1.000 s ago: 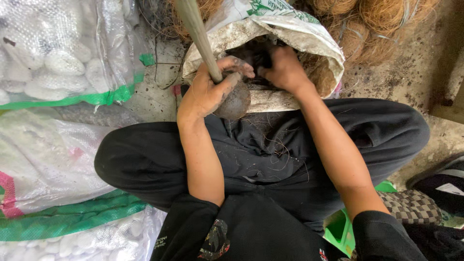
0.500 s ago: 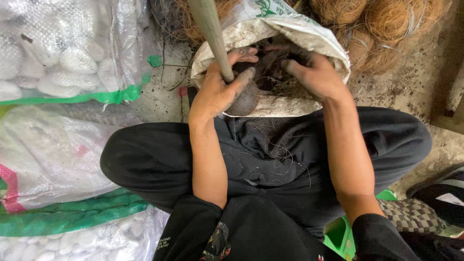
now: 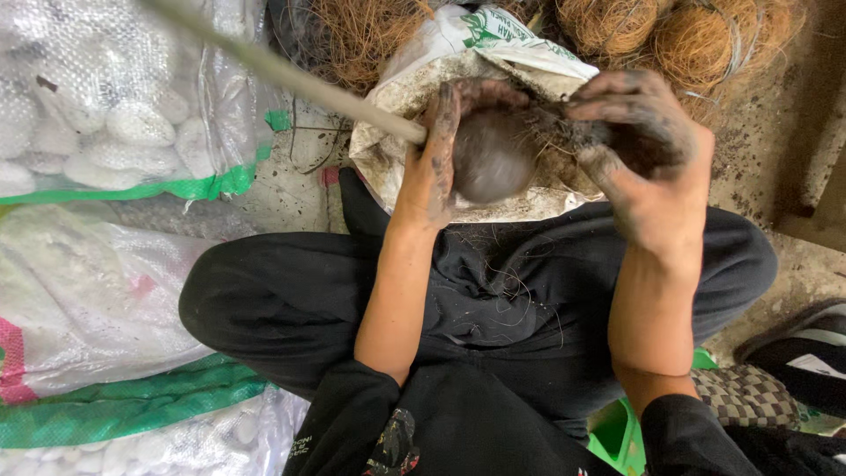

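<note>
My left hand (image 3: 434,163) grips a round dark ball (image 3: 492,157) on the end of a long pale stick (image 3: 291,75), which slants up to the left. My right hand (image 3: 648,154), smeared with dark soil, holds a clump of dark fibrous soil (image 3: 564,132) against the ball's right side. Both hands are over the mouth of an open white woven sack (image 3: 493,40) holding dark soil. I sit cross-legged in black trousers (image 3: 291,300), and the sack rests against my legs.
Clear sacks of white lumps with green bands (image 3: 97,123) lie at the left. Brown coconut-fibre balls (image 3: 696,35) sit behind the sack. A green object (image 3: 617,436) and a checked cloth (image 3: 749,392) are at the lower right, beside a dark sandal (image 3: 806,353).
The stick has tilted from near upright to slanting left. My right hand came out of the sack with a clump of soil and now presses it to the ball.
</note>
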{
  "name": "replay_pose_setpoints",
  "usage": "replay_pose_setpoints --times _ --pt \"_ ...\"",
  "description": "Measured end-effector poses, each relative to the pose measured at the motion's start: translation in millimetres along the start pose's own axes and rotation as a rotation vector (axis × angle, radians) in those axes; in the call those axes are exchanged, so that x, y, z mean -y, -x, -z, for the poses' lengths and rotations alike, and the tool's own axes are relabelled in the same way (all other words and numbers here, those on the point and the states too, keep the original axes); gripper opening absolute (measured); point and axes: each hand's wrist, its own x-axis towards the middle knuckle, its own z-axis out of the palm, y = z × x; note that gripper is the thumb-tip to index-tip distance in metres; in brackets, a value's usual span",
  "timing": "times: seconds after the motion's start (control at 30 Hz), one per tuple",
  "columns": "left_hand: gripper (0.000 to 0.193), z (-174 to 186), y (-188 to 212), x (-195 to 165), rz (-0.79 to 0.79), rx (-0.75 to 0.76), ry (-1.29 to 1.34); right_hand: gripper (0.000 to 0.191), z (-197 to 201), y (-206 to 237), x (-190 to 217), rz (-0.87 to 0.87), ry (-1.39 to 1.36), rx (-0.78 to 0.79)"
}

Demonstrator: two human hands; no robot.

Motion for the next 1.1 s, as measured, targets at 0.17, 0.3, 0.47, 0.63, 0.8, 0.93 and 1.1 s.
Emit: replay_pose_setpoints --times 0.17,0.3,0.47,0.63,0.8,0.93,1.1 --pt "0.094 -7 -4 8 -0.034 -0.032 0.002 0.030 -27 7 4 0.051 0.105 -0.208" --pt "0.086 -8 -2 2 -0.116 0.037 -0.026 0.028 -47 6 -10 0.323 0.513 -0.209" --pt "0.071 -13 1 -9 -0.039 0.001 0.004 0.031 -51 11 -16 0.421 0.645 -0.109" --pt "0.049 -20 6 -24 -0.226 0.144 -0.030 0.042 -32 7 -19 -0.177 0.014 -0.011" --pt "0.054 -21 8 -34 -0.380 0.139 -0.116 0.067 -26 -2 -23 -0.002 -0.323 0.056" --pt "0.061 -20 9 -31 -0.442 0.112 -0.222 0.102 -31 -5 -26 -0.067 -0.314 0.221" --pt "0.041 -16 8 -28 -0.457 0.256 -0.355 0.111 -33 0 -39 -0.249 -0.562 0.304"
